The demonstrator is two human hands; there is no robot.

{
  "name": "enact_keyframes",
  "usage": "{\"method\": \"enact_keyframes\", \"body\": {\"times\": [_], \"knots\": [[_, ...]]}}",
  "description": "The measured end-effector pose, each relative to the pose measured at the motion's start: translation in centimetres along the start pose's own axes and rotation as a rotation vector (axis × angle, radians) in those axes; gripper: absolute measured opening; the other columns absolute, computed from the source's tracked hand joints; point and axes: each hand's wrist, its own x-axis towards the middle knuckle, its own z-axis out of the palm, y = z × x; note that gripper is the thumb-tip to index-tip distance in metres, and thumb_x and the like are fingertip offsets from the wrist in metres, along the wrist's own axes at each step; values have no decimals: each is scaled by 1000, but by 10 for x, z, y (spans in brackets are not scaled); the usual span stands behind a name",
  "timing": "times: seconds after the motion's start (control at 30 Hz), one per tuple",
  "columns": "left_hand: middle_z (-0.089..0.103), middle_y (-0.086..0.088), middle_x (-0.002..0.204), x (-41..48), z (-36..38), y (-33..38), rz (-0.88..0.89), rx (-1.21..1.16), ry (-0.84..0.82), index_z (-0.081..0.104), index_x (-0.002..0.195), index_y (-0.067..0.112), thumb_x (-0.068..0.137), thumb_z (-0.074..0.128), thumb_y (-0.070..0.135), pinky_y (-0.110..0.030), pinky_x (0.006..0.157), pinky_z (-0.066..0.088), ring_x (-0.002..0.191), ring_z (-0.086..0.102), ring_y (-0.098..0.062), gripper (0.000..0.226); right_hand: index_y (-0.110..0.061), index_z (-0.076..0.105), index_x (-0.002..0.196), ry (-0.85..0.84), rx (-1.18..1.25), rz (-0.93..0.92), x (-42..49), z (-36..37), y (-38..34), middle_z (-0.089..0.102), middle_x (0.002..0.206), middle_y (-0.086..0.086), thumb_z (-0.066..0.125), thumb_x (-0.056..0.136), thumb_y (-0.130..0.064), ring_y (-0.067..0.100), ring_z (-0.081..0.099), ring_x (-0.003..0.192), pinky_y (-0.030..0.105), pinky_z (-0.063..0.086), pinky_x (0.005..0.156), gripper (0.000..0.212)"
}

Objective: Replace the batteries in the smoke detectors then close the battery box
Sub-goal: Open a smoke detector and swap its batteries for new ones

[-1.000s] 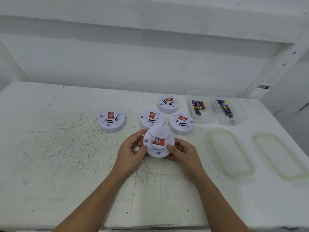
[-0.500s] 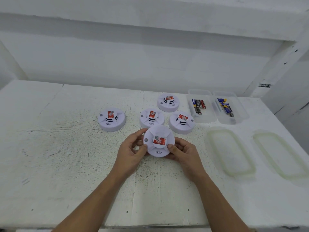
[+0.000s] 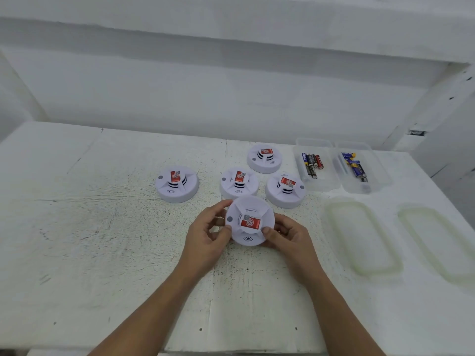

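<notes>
Now, opening one smoke detector (image 3: 250,222).
Left hand (image 3: 205,240) and right hand (image 3: 291,238) grip its rim, fingers (image 3: 266,230) curled round it; next, likely, twist its base off.

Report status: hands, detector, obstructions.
Left hand, right hand both grip round white plastic smoke detector. Two clear plastic battery boxes open, lids off. Nothing in the way.

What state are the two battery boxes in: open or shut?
Open. The left box and right box stand lidless, batteries showing; the left lid and right lid lie flat on the table nearby.
</notes>
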Motion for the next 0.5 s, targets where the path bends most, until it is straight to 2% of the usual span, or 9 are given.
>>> {"method": "enact_keyframes", "body": {"times": [0.1,0.17,0.23,0.33,0.5], "knots": [[63,6,109,-2,2,2,58,64,68,59,121,33,86,58,23,-30,71,59,96,62,-13,37,-11,59,121,-5,11,-6,0,3,-1,73,105,8,65,85,-1,24,69,98,35,58,81,38],[62,10,108,-3,3,3,103,100,108,59,119,31,87,57,26,-27,69,58,97,63,-13,33,-13,58,119,-10,-3,-6,-1,6,-4,73,102,8,67,82,2,23,70,95,34,58,79,40],[62,11,107,-3,2,3,137,138,139,60,119,27,87,56,28,-27,69,58,97,62,-12,32,-14,57,117,-26,-27,-6,0,11,-9,74,100,8,69,80,3,24,70,93,39,58,80,42],[63,12,106,8,-5,13,153,152,182,58,117,29,87,56,26,-21,67,56,95,62,-7,30,-15,58,114,-45,-70,-22,10,18,-27,74,97,9,71,79,2,26,70,90,43,58,80,41],[60,17,103,62,-29,52,154,101,232,55,115,24,93,59,15,-8,65,49,91,60,7,25,-16,56,112,-29,-130,-84,61,44,-72,68,101,5,74,77,-3,19,69,88,38,60,73,41]]}}
